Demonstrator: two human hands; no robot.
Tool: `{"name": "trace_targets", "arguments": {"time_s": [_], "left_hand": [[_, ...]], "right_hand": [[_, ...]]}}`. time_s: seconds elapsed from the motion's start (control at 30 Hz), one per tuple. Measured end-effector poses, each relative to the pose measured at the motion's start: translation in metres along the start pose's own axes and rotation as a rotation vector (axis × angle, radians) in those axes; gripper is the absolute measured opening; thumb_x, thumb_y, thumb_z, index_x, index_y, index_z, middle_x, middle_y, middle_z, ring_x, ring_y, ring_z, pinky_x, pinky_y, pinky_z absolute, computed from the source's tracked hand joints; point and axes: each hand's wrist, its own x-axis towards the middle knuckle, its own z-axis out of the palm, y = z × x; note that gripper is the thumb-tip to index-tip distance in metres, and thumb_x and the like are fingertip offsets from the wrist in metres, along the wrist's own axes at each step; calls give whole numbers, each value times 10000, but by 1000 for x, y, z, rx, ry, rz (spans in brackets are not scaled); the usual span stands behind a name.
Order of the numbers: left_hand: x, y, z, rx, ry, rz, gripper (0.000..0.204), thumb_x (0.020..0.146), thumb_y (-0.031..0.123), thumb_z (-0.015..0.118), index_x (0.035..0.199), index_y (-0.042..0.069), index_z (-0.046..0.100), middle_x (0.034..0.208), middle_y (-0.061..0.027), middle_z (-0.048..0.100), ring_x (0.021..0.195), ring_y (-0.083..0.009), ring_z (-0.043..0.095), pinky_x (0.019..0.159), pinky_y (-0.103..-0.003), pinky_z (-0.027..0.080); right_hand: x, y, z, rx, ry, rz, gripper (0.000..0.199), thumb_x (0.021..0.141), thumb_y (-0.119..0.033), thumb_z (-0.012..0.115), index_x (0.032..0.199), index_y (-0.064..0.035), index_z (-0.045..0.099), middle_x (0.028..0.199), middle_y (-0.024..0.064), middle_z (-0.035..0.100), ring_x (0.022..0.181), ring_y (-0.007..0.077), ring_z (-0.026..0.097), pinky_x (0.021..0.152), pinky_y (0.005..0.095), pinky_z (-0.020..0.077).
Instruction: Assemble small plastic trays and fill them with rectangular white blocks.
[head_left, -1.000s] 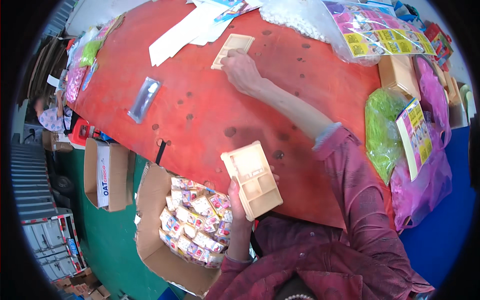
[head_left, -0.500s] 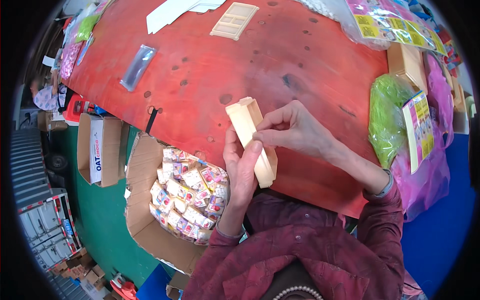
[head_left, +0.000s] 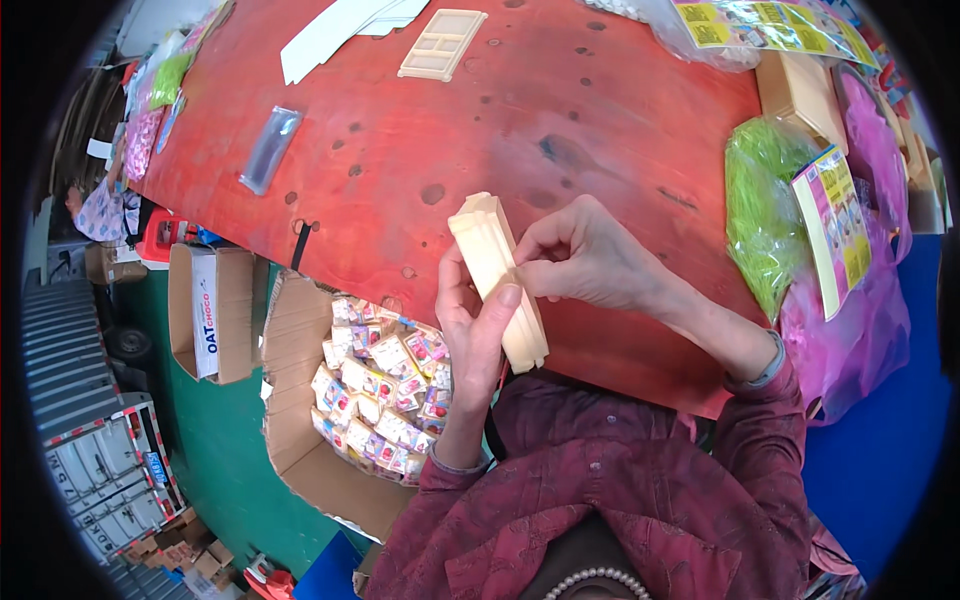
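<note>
A cream plastic tray (head_left: 492,270) is tilted above the near side of the red table, one long side turned up toward me. My left hand (head_left: 470,325) is closed around its left side, the thumb lying along the face. From the right, my right hand (head_left: 600,255) pinches with thumb and forefinger at the tray's right edge, about midway along it. Whether those fingertips also hold something small is hidden. A flat cream tray with compartments (head_left: 442,45) lies at the far side of the table.
Left of me stands an open carton (head_left: 290,370) full of small printed packets (head_left: 385,390). On the red table (head_left: 600,130) lie white sheets (head_left: 345,35) and a clear plastic sleeve (head_left: 270,150). Green shredded filler (head_left: 768,210), pink bags (head_left: 850,340) and printed cards (head_left: 835,230) crowd the right.
The tray has turned in my hands: its hollow inside showed before, and now mostly its outer side does. Both hands keep their hold. The whole view has shifted slightly.
</note>
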Motion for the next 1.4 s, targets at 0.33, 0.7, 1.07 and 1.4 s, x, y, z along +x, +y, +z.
{"name": "trace_targets", "arguments": {"time_s": [0.33,0.7,1.07,1.4], "left_hand": [[2,-5,-2,-241,87,-212,457,916,324,506,1230,-5,461,1071,-114,588,948,-177,601,812,-318,498],[4,-14,-23,-405,30,-350,608,926,486,400,1315,19,412,1076,-209,596,875,-322,644,727,-413,555],[5,-3,-30,-395,56,-352,671,931,527,331,1345,1,365,1111,-228,578,884,-326,639,749,-424,551],[2,-9,-35,-390,-13,-375,672,931,526,322,1341,-4,374,1130,-231,577,920,-333,637,775,-427,547]], "right_hand": [[5,-14,-20,209,128,88,126,759,-86,579,720,13,647,591,-17,543,516,35,467,479,205,357],[150,46,-105,-542,738,-129,228,784,-203,611,711,10,647,647,94,619,596,207,600,556,311,452],[107,59,-75,-1417,628,-409,102,693,-16,619,790,-46,613,871,107,542,941,284,521,766,381,476],[172,59,-101,-1283,587,-363,100,783,-127,574,753,-34,597,828,90,554,856,283,546,703,408,477]]}}
